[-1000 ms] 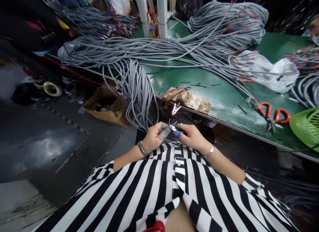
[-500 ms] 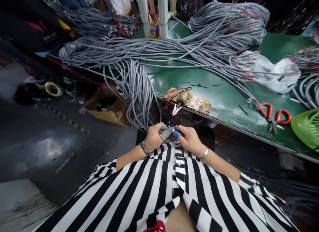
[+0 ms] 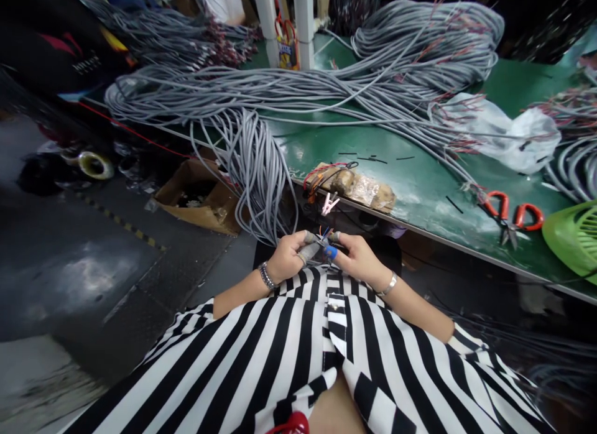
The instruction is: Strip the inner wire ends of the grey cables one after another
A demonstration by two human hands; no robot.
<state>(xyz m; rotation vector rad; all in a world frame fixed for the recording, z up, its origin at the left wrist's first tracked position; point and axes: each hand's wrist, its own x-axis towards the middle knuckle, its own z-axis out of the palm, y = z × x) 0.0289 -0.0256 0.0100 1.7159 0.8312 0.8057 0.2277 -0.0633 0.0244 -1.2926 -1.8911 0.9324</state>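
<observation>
My left hand (image 3: 291, 255), with grey coverings on thumb and finger, pinches a grey cable end (image 3: 321, 241) just above my lap. Facing it, my right hand (image 3: 357, 256) has a blue covering on one fingertip and closes on the same cable end. Thin orange and blue wires (image 3: 325, 231) stick up between the fingertips. Beyond the hands, a thick bundle of grey cables (image 3: 263, 173) hangs over the edge of the green table (image 3: 396, 138). A pink clip (image 3: 329, 203) is at the table edge, by a tape-wrapped block (image 3: 364, 190).
Red-handled cutters (image 3: 513, 217) and a green plastic basket (image 3: 576, 238) are at the right. A clear bag (image 3: 513, 132) lies behind them. An open cardboard box (image 3: 200, 204) stands on the floor at left. Another person's white sleeve (image 3: 224, 4) shows at the back.
The orange and blue wires between my fingertips now stand up more visibly. Both hands stay close together, with small finger shifts. The view has moved slightly.
</observation>
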